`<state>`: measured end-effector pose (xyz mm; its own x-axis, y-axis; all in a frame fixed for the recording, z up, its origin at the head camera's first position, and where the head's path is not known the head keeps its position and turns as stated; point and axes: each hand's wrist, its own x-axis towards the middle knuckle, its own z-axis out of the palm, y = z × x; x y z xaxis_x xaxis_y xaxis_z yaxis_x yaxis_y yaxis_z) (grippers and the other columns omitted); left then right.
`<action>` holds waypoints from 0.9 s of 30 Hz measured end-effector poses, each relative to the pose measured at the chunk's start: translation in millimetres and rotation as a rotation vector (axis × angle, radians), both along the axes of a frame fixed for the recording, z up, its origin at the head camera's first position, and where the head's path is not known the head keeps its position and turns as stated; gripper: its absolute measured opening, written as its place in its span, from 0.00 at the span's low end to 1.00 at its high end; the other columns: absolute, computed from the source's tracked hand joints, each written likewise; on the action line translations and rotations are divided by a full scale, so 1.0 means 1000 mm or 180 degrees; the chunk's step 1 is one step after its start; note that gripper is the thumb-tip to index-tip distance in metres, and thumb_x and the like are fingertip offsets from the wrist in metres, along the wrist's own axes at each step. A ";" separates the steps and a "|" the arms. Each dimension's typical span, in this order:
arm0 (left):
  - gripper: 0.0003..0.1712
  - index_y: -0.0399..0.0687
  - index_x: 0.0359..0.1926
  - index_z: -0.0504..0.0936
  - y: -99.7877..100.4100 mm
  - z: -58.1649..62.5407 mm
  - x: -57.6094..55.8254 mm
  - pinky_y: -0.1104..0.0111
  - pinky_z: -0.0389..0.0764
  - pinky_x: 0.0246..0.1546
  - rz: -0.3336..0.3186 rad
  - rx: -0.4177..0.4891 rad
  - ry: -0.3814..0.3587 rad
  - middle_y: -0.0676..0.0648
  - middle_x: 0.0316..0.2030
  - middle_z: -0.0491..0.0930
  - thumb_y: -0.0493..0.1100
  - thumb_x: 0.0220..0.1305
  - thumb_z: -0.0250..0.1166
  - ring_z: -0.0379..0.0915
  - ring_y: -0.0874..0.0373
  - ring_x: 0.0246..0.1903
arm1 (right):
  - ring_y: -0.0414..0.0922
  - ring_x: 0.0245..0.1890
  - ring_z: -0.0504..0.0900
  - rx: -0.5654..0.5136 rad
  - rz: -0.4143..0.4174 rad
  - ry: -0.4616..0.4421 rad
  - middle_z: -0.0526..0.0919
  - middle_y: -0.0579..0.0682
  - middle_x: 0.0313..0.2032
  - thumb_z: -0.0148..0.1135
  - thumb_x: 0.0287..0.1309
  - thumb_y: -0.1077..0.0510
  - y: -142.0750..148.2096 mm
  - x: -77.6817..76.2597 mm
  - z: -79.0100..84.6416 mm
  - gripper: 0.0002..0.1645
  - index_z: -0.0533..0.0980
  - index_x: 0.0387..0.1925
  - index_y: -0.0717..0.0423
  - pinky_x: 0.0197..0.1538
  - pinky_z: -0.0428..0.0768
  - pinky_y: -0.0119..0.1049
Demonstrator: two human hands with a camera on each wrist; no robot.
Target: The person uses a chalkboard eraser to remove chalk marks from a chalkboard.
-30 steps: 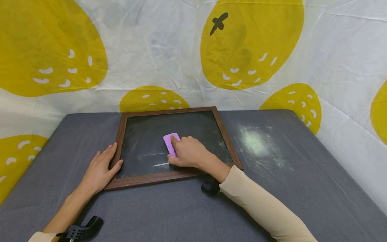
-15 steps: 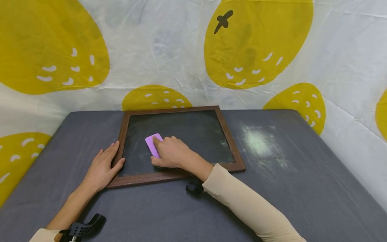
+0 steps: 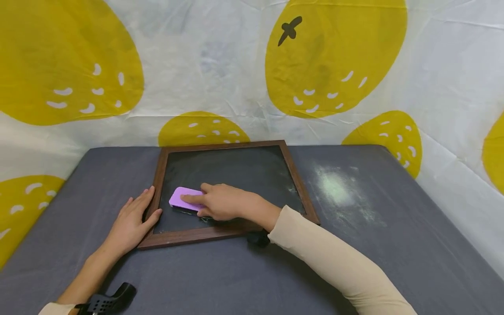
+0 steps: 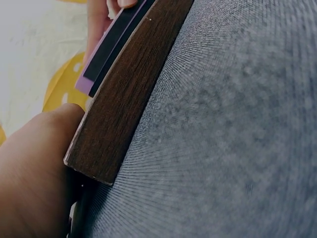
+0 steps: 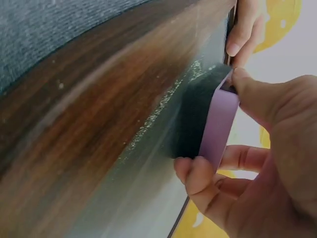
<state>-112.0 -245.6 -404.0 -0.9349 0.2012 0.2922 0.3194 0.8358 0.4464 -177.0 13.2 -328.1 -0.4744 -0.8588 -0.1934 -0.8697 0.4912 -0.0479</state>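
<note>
A chalkboard point(image 3: 236, 168) in a brown wooden frame lies on the grey cloth. My right hand point(image 3: 226, 202) grips a purple chalkboard eraser point(image 3: 184, 197) with a black felt underside, over the lower left of the board. In the right wrist view, thumb and fingers pinch the eraser point(image 5: 218, 126) by its sides, its felt facing the board. My left hand point(image 3: 131, 221) rests with straight fingers along the frame's left side, thumb over the lower left corner. The left wrist view shows that hand point(image 4: 39, 158) against the frame's corner point(image 4: 109, 124).
Chalk dust point(image 5: 153, 116) lines the inner edge of the frame. A pale green chalk smudge point(image 3: 334, 188) marks the cloth point(image 3: 212, 275) right of the board. A white curtain point(image 3: 204, 57) with yellow fruit prints hangs behind.
My right hand has moved the eraser left and turned it from nearly upright to nearly sideways. White chalk lines seen earlier near the board's lower edge no longer show. The left hand stays in place.
</note>
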 end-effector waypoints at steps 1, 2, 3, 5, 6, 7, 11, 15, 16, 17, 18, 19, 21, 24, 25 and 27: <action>0.38 0.30 0.70 0.56 0.000 0.000 0.000 0.46 0.45 0.68 -0.0005 0.0000 -0.0001 0.29 0.66 0.60 0.50 0.70 0.57 0.55 0.35 0.65 | 0.45 0.32 0.76 -0.0048 0.0052 -0.0022 0.72 0.51 0.44 0.48 0.70 0.44 0.002 0.000 0.000 0.34 0.53 0.74 0.35 0.46 0.77 0.34; 0.38 0.30 0.70 0.56 0.000 0.001 -0.001 0.46 0.46 0.68 -0.0009 0.0002 -0.0003 0.29 0.66 0.60 0.49 0.69 0.57 0.55 0.35 0.65 | 0.44 0.30 0.75 -0.0111 0.0090 -0.0056 0.71 0.50 0.42 0.49 0.70 0.45 0.005 0.000 0.000 0.34 0.53 0.74 0.34 0.44 0.76 0.33; 0.39 0.30 0.70 0.56 0.000 0.001 -0.001 0.47 0.45 0.68 -0.0013 0.0007 -0.0021 0.29 0.66 0.60 0.50 0.69 0.57 0.55 0.35 0.66 | 0.44 0.29 0.73 -0.0174 0.0114 -0.0085 0.70 0.49 0.40 0.49 0.70 0.46 0.007 0.000 0.000 0.34 0.54 0.73 0.34 0.41 0.75 0.32; 0.39 0.30 0.70 0.56 0.000 0.001 -0.001 0.47 0.45 0.68 -0.0016 0.0000 -0.0039 0.29 0.66 0.60 0.50 0.69 0.58 0.54 0.35 0.66 | 0.44 0.27 0.71 -0.0281 0.0188 -0.0091 0.69 0.48 0.37 0.50 0.70 0.47 0.012 0.001 -0.001 0.32 0.56 0.72 0.33 0.38 0.73 0.31; 0.39 0.30 0.70 0.56 0.000 0.001 -0.001 0.46 0.45 0.68 -0.0018 0.0000 -0.0050 0.28 0.65 0.60 0.50 0.69 0.58 0.54 0.35 0.66 | 0.43 0.27 0.70 -0.0332 0.0226 -0.0087 0.68 0.47 0.36 0.51 0.69 0.47 0.015 0.001 -0.002 0.32 0.57 0.72 0.33 0.36 0.72 0.31; 0.39 0.30 0.70 0.56 0.000 0.000 -0.001 0.46 0.45 0.68 -0.0019 0.0004 -0.0067 0.28 0.65 0.60 0.50 0.69 0.58 0.54 0.34 0.66 | 0.43 0.26 0.69 -0.0379 0.0268 -0.0087 0.67 0.46 0.35 0.51 0.69 0.47 0.018 0.001 -0.002 0.31 0.58 0.71 0.32 0.35 0.71 0.30; 0.40 0.30 0.71 0.55 0.000 0.000 0.000 0.46 0.44 0.68 -0.0002 0.0007 -0.0108 0.28 0.66 0.59 0.50 0.69 0.58 0.54 0.34 0.66 | 0.43 0.27 0.66 -0.0540 0.0420 -0.0116 0.65 0.45 0.33 0.53 0.68 0.48 0.030 0.000 -0.004 0.30 0.62 0.70 0.32 0.35 0.67 0.30; 0.40 0.30 0.71 0.55 -0.001 0.001 0.001 0.46 0.43 0.68 -0.0002 0.0027 -0.0128 0.28 0.66 0.58 0.50 0.69 0.58 0.53 0.34 0.66 | 0.43 0.27 0.65 -0.0662 0.0446 -0.0248 0.65 0.45 0.32 0.55 0.68 0.49 0.046 -0.003 -0.003 0.29 0.65 0.68 0.33 0.34 0.66 0.31; 0.40 0.30 0.71 0.55 -0.001 0.001 0.001 0.46 0.43 0.68 -0.0008 0.0031 -0.0129 0.28 0.66 0.58 0.50 0.69 0.58 0.52 0.34 0.66 | 0.43 0.27 0.65 -0.0680 0.0427 -0.0280 0.65 0.45 0.33 0.55 0.67 0.50 0.051 -0.004 -0.003 0.29 0.66 0.68 0.33 0.35 0.66 0.31; 0.40 0.30 0.71 0.54 -0.001 0.000 0.001 0.47 0.43 0.68 -0.0016 0.0035 -0.0131 0.28 0.66 0.58 0.50 0.69 0.58 0.52 0.34 0.66 | 0.43 0.28 0.65 -0.0703 0.0404 -0.0311 0.66 0.45 0.33 0.56 0.67 0.50 0.056 -0.004 -0.003 0.28 0.66 0.68 0.33 0.35 0.67 0.31; 0.40 0.30 0.71 0.54 -0.001 0.000 0.001 0.47 0.43 0.68 -0.0024 0.0033 -0.0130 0.28 0.66 0.58 0.50 0.69 0.58 0.52 0.34 0.66 | 0.43 0.28 0.65 -0.0716 0.0381 -0.0336 0.66 0.45 0.34 0.56 0.67 0.50 0.061 -0.005 -0.003 0.28 0.66 0.68 0.33 0.36 0.67 0.31; 0.40 0.30 0.71 0.54 -0.001 -0.001 0.002 0.47 0.42 0.68 -0.0033 0.0033 -0.0129 0.27 0.66 0.58 0.50 0.70 0.58 0.52 0.34 0.66 | 0.43 0.28 0.65 -0.0737 0.0362 -0.0360 0.67 0.46 0.34 0.56 0.67 0.50 0.066 -0.006 -0.003 0.28 0.67 0.67 0.33 0.36 0.67 0.32; 0.40 0.30 0.71 0.54 -0.001 -0.002 0.002 0.47 0.42 0.68 -0.0040 0.0036 -0.0129 0.27 0.66 0.57 0.50 0.70 0.57 0.52 0.34 0.66 | 0.43 0.29 0.66 -0.0769 0.0330 -0.0362 0.67 0.46 0.35 0.57 0.66 0.51 0.077 -0.007 -0.003 0.28 0.68 0.67 0.34 0.37 0.68 0.32; 0.40 0.31 0.71 0.53 -0.001 -0.002 0.002 0.47 0.41 0.68 -0.0039 0.0045 -0.0135 0.27 0.67 0.57 0.51 0.70 0.57 0.51 0.34 0.67 | 0.42 0.30 0.67 -0.0835 0.0319 -0.0341 0.69 0.47 0.36 0.59 0.65 0.52 0.093 -0.008 -0.003 0.28 0.69 0.66 0.36 0.38 0.69 0.32; 0.40 0.31 0.71 0.53 -0.001 -0.002 0.002 0.47 0.41 0.68 -0.0037 0.0046 -0.0134 0.28 0.67 0.57 0.51 0.70 0.57 0.51 0.34 0.67 | 0.42 0.30 0.68 -0.0868 0.0319 -0.0338 0.69 0.47 0.36 0.59 0.65 0.52 0.098 -0.008 -0.003 0.28 0.69 0.66 0.37 0.38 0.70 0.32; 0.40 0.31 0.71 0.53 -0.001 -0.002 0.002 0.47 0.41 0.68 -0.0030 0.0043 -0.0134 0.28 0.67 0.57 0.51 0.70 0.57 0.51 0.34 0.67 | 0.42 0.31 0.68 -0.0917 0.0304 -0.0335 0.70 0.47 0.37 0.60 0.64 0.54 0.108 -0.008 -0.003 0.28 0.70 0.66 0.38 0.39 0.71 0.32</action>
